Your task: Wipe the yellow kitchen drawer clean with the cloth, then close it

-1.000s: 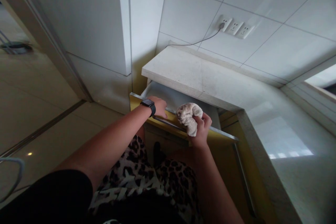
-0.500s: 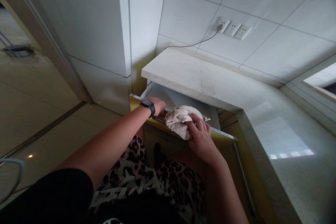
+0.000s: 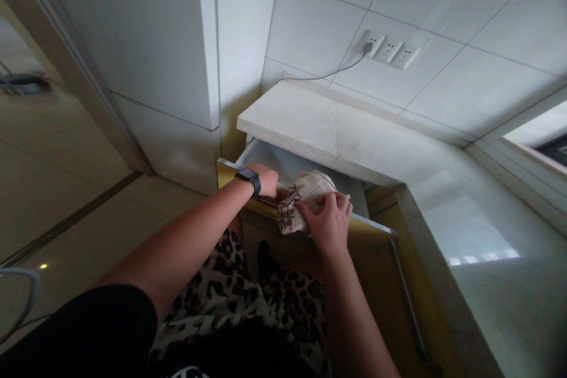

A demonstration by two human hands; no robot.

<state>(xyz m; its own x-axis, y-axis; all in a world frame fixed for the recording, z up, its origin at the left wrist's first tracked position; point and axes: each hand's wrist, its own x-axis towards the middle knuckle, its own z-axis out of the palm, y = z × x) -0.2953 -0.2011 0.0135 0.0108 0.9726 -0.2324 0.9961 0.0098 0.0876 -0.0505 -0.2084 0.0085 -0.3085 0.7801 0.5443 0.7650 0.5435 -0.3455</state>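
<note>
- Grasping a crumpled cloth point(image 3: 309, 185) in the right hand point(image 3: 330, 221), bunched at the front edge of the open drawer point(image 3: 374, 225).
- Gripping the drawer beside the cloth with the left hand point(image 3: 266, 181).
- Overhung by a pale countertop point(image 3: 301, 113), below a cord point(image 3: 319, 78) plugged into wall sockets point(image 3: 390, 49).

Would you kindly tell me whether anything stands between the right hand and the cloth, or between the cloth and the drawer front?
Nothing visible does: the right hand grips the cloth directly, and the cloth appears to bunch over the drawer front, beside the left hand.
</note>
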